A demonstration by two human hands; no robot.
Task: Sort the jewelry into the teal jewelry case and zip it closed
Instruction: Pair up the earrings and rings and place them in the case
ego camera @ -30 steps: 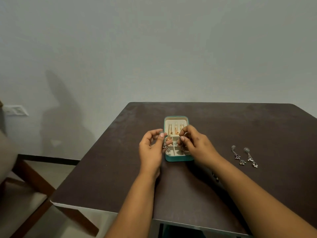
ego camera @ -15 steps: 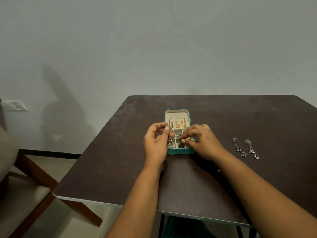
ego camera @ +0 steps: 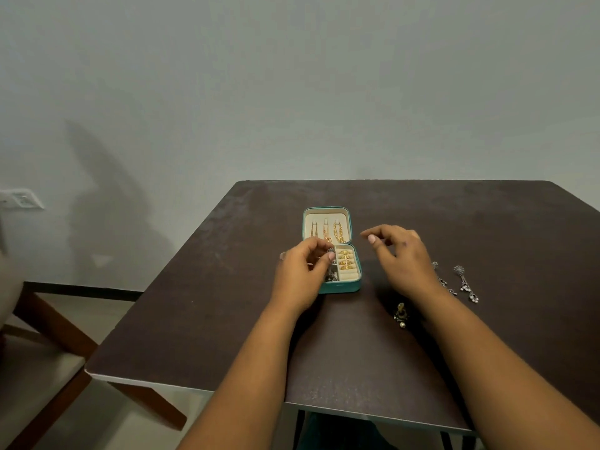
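The teal jewelry case (ego camera: 341, 287) lies open on the dark table (ego camera: 487, 222). Gold chains hang in its lid and gold rings (ego camera: 346, 259) fill the right slots. My left hand (ego camera: 303, 276) covers the case's left half and pinches a small silver earring (ego camera: 331, 255) over the left compartments. My right hand (ego camera: 401, 256) hovers to the right of the case, fingers loosely curled, holding nothing. Two long silver earrings (ego camera: 464, 284) lie on the table right of that hand. A small dark earring with a pearl (ego camera: 401, 316) lies near my right wrist.
A wooden chair with a pale seat (ego camera: 35, 368) stands at the left, beside the table. The wall rises just behind the table's far edge, with a socket plate (ego camera: 19, 199) at the left.
My right hand has pulled out of the case and moved right, now empty. My left hand has lowered its silver earring towards the case's left compartments. The small dark earring is uncovered.
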